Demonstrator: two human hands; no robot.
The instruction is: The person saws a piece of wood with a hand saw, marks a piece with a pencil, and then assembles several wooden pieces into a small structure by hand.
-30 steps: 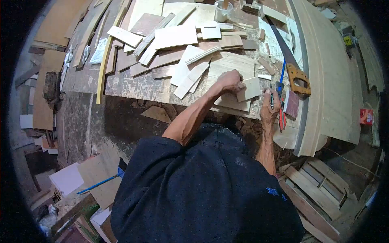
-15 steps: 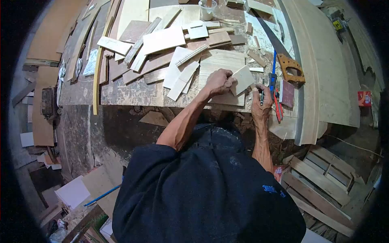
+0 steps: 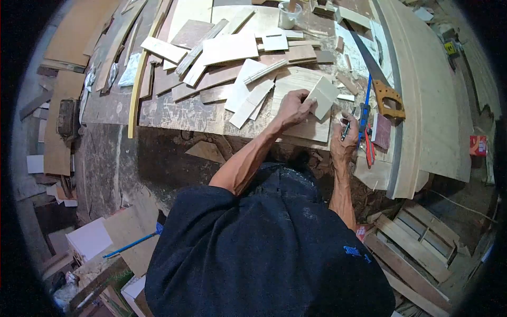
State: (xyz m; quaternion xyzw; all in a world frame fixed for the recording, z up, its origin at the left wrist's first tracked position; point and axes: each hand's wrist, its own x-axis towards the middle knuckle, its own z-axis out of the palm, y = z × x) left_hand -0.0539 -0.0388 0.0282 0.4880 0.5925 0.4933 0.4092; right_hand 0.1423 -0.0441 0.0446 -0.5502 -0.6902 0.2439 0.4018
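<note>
On the far left of the workbench (image 3: 174, 113), seen from above the person's head, a long pale curved strip (image 3: 138, 79) lies along the bench's edge, with dark offcuts and boards on the floor beyond it. Moving right, the bench top is strewn with flat wood scraps (image 3: 227, 53), light and reddish pieces overlapping in a loose pile, and a white cup (image 3: 290, 15) stands at the far edge. Near the middle, the person's left hand (image 3: 293, 108) is closed around the left side of a small pale wooden square (image 3: 324, 96), fingers curled over it, holding it tilted, one corner up, above a larger plywood sheet (image 3: 303, 127) that lies flat at the near edge of the bench. Just to the right, the right hand (image 3: 343, 138) is closed in a fist around a slim dark pen-like tool (image 3: 345, 130), its tip pointing up toward the square; the two are near but apart. Beside that hand lie a blue-handled tool (image 3: 366, 108) and a red-handled tool (image 3: 369, 153), then a dark reddish block (image 3: 381, 131). A handsaw (image 3: 381, 84) with a wooden handle lies diagonally behind them. Farther right, a broad curved plywood panel (image 3: 428, 105) runs along the bench, and slatted wooden frames (image 3: 422, 243) lie on the floor below. The person's dark shirt (image 3: 264, 253) fills the lower centre.
</note>
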